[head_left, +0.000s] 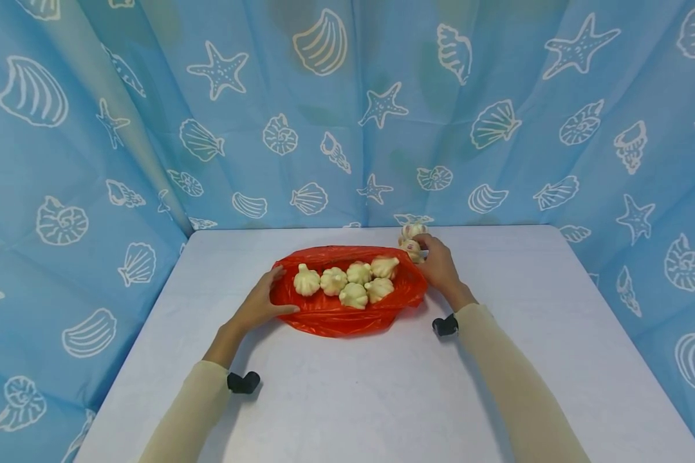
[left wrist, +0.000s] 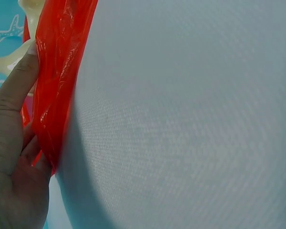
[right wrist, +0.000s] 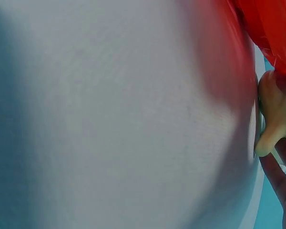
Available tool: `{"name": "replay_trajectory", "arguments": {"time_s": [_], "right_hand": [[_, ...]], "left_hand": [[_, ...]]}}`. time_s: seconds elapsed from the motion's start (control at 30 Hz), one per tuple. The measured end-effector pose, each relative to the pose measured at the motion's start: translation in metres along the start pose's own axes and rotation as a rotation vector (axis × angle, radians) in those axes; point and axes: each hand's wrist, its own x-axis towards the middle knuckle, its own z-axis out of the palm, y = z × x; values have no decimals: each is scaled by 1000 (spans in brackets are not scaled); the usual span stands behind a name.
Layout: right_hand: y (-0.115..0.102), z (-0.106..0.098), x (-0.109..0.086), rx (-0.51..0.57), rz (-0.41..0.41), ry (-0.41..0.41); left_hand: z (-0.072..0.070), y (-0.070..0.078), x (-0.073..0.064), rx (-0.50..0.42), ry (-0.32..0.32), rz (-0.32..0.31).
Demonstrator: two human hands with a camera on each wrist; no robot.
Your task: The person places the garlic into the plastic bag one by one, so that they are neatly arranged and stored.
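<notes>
A red plastic bag (head_left: 338, 325) lies spread open on the table, with several pale garlic bulbs (head_left: 353, 296) inside it. My left hand (head_left: 259, 302) holds the bag's left end, thumb near the front rim and fingers at the far side. In the left wrist view, the red film (left wrist: 62, 76) runs between that thumb and the fingers. Beyond the bag's right end, my right hand (head_left: 438, 262) grips a garlic bulb (head_left: 411, 250); the right wrist view shows this bulb (right wrist: 275, 112) between thumb and fingers. Another garlic bulb (head_left: 414, 229) sits just behind it.
The white-covered table (head_left: 347, 399) ends at the back against a blue curtain (head_left: 324, 167) with shell and starfish prints. The curtain also hangs along both sides. A black wrist camera mount (head_left: 244, 382) sits at the left wrist, another black mount (head_left: 444, 325) at the right.
</notes>
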Motion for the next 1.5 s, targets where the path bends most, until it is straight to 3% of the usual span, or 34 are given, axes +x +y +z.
{"name": "replay_trajectory", "arguments": {"time_s": [0.27, 1.1, 1.33, 1.5], "right_hand": [[-1, 4, -1, -69, 1, 26], [7, -2, -8, 3, -37, 98], [5, -7, -13, 71, 26, 95], [7, -8, -13, -10, 22, 74]], "left_hand": [[0, 0, 0, 1, -2, 0], [1, -2, 2, 3, -1, 15], [1, -2, 2, 1, -1, 18], [2, -4, 3, 1, 6, 18]]}}
